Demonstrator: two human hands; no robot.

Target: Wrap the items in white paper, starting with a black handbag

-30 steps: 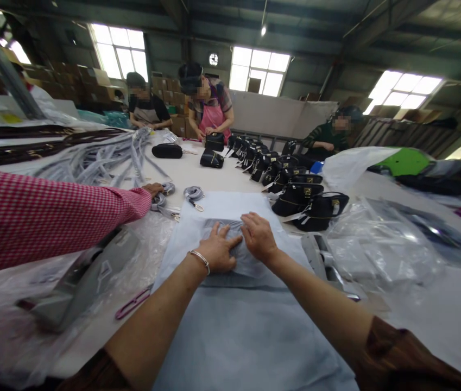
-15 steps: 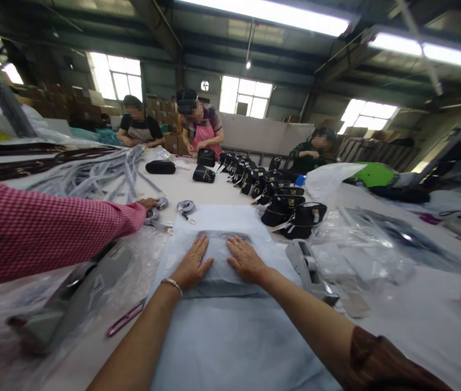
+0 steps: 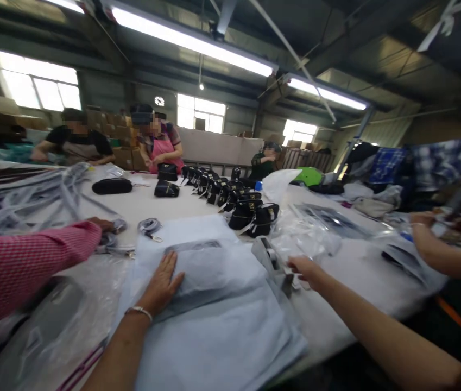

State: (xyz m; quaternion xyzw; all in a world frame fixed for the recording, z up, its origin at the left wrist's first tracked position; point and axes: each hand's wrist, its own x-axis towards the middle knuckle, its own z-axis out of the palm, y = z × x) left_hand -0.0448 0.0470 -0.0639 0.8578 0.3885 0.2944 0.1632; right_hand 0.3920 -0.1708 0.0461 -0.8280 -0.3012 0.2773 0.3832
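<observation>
My left hand (image 3: 163,285) lies flat with spread fingers on a packet wrapped in pale blue-white paper (image 3: 197,271). Something dark shows faintly through the upper edge of the wrap. Under it, a larger sheet of the same thin paper (image 3: 214,336) spreads toward me. To the right, my right hand (image 3: 305,270) is off the paper, its fingers reaching out loosely by the front end of a grey tape dispenser (image 3: 269,258). I make out nothing held in it, though the fingertips are slightly blurred.
Black handbags (image 3: 244,209) stand in a row beyond the paper. A coiled grey strap (image 3: 149,227) with a metal clip lies left of them. A co-worker's checked sleeve (image 3: 30,250) reaches in at left, over another dispenser (image 3: 38,320). Clear plastic bags (image 3: 307,233) and another person's arms (image 3: 437,244) are at right.
My right hand has lifted off the wrapped packet and moved right to the tape dispenser. My left hand stays flat on the packet. The view has turned right.
</observation>
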